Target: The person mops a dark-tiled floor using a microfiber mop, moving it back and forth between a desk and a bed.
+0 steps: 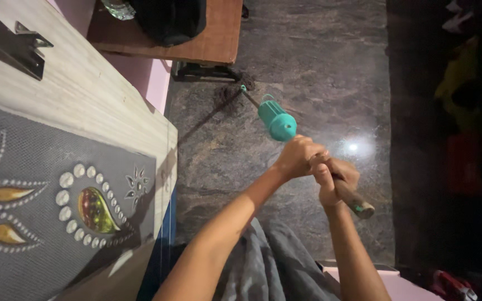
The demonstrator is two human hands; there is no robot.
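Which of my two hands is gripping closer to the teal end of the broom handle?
The left hand; it grips next to the teal plastic collar, the right hand behind it.

Two hands, left and right, are showing mid-frame, both closing on one broom. One bench is filling the left side, carrying one beaded cloth and one metal hinge. One wooden board is lying at top centre, bearing one black bag.

Dark glossy stone floor beside a pale wooden cabinet
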